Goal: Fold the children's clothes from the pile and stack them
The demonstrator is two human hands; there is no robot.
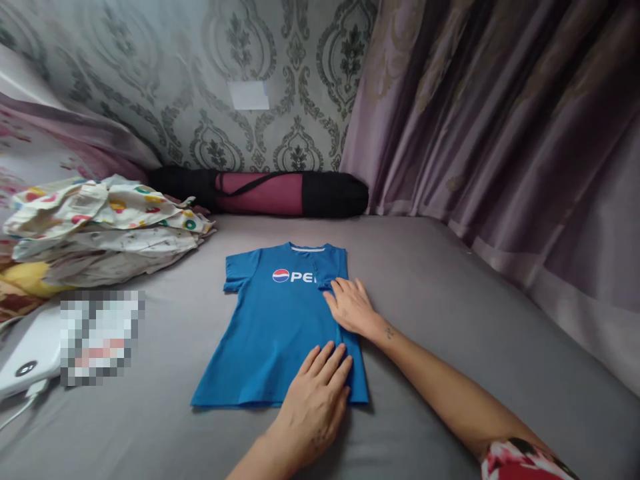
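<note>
A blue T-shirt [270, 340] lies front up on the grey bedsheet, its collar away from me. A round red, white and blue logo and white letters run across the chest. The right sleeve [329, 269] is turned inward over the chest and covers part of the lettering, while the left one [241, 268] lies spread outward. My right hand [353, 307] rests on the edge of the turned-in sleeve, fingers stretched out. Across the shirt's lower right part lies my left hand [319, 393], open and palm down, near the hem.
At the left is a heap of crumpled patterned cloth [95, 213]. Nearer me lies a white device [35, 347] with a cable, beside a blurred-out object [103, 340]. A black and maroon roll bag [260, 193] lies along the wall. Purple curtains [480, 120] hang at the right.
</note>
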